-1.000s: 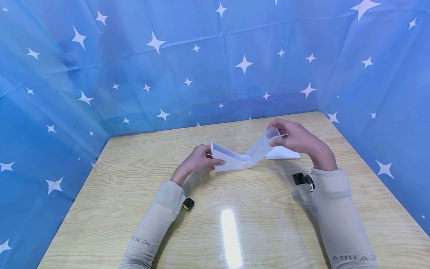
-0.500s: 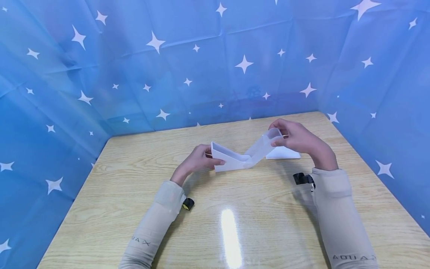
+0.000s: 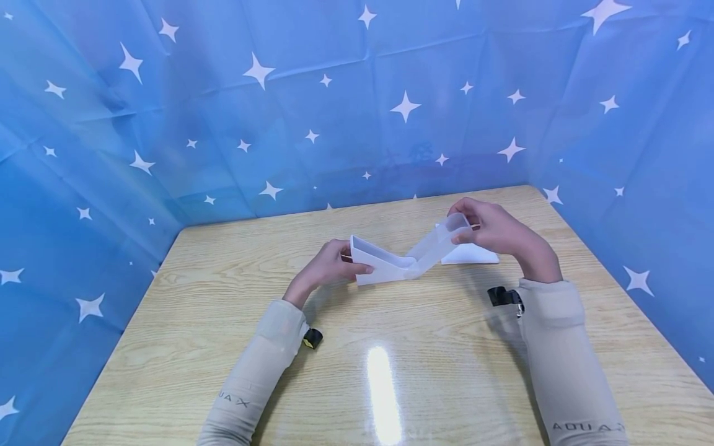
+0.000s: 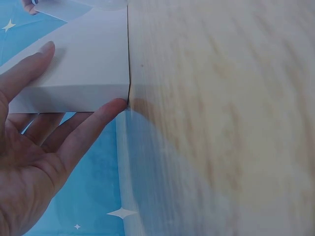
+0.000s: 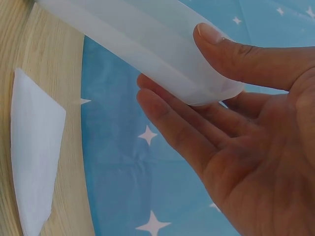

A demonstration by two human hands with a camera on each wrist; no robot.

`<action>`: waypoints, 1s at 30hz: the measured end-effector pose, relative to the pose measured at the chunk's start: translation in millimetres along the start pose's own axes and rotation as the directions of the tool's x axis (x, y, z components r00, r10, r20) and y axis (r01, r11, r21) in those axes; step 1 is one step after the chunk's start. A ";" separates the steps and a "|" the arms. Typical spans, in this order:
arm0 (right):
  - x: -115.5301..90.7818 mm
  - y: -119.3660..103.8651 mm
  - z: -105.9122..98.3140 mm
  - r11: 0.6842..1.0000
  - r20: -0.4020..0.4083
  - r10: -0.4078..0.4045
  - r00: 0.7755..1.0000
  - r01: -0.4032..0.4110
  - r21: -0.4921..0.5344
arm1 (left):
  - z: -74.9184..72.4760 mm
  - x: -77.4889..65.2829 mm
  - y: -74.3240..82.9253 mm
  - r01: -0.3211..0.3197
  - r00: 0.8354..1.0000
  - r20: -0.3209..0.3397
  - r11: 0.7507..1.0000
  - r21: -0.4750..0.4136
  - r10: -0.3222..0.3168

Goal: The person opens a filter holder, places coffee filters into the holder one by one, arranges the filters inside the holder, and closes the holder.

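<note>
A white slant-sided box (image 3: 382, 261) stands on the table, joined at its right end to a translucent cover (image 3: 432, 249) that tilts up to the right. My left hand (image 3: 333, 261) grips the box's left end. In the left wrist view, the thumb lies on the box's flat side and the fingers are under its end face. With thumb and fingers, my right hand (image 3: 491, 226) holds the raised rounded end of the cover, as the right wrist view also shows. Below that hand, a flat white folded piece (image 5: 37, 152) lies on the wood.
The light wooden table (image 3: 223, 297) ends at a blue star-printed curtain (image 3: 334, 111) behind and on both sides. A bright light reflection (image 3: 383, 396) shows on the near tabletop. Black wrist devices hang from both sleeves.
My right hand has shifted slightly to the right, swinging the translucent cover a little further outward. The left hand and the box have stayed still.
</note>
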State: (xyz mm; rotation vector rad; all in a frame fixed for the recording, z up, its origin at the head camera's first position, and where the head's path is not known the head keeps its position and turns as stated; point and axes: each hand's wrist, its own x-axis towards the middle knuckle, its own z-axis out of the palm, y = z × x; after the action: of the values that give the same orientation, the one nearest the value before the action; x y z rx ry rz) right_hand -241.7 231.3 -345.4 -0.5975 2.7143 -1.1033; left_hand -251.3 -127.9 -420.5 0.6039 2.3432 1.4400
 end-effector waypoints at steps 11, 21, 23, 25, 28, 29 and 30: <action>-0.8 1.4 -0.6 1.000 0.005 0.008 1.000 -0.008 -0.020 | 0.3 -0.2 -0.7 0.004 1.000 -0.004 1.000 -0.001 -0.004; -0.4 4.7 -1.1 1.000 0.000 0.015 1.000 -0.015 -0.023 | 0.6 0.2 -0.9 0.001 1.000 -0.004 1.000 0.006 0.000; 0.0 5.1 -1.5 1.000 0.002 0.015 1.000 -0.015 -0.020 | 0.6 0.2 -0.9 0.000 1.000 -0.005 1.000 0.005 0.000; 0.4 5.6 -1.9 1.000 0.006 0.013 1.000 -0.013 -0.019 | 0.5 0.4 -1.0 -0.001 1.000 -0.005 1.000 0.000 0.001; 0.3 6.2 -2.2 1.000 0.010 0.012 1.000 -0.012 -0.012 | 0.3 0.9 -1.3 -0.003 1.000 -0.009 1.000 -0.003 0.003; 0.0 6.0 -2.0 1.000 0.009 0.012 1.000 -0.012 -0.008 | 0.3 0.9 -1.2 -0.003 1.000 -0.011 1.000 -0.003 0.003; -0.1 6.1 -2.0 1.000 0.008 0.010 1.000 -0.010 -0.008 | 0.3 1.0 -1.2 -0.003 1.000 -0.012 1.000 -0.002 0.003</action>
State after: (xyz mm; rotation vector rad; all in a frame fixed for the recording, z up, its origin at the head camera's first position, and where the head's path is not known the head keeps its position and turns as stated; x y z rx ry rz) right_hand -244.0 236.6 -348.2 -0.5871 2.7129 -1.0860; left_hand -252.2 -127.6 -421.7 0.6002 2.3505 1.4512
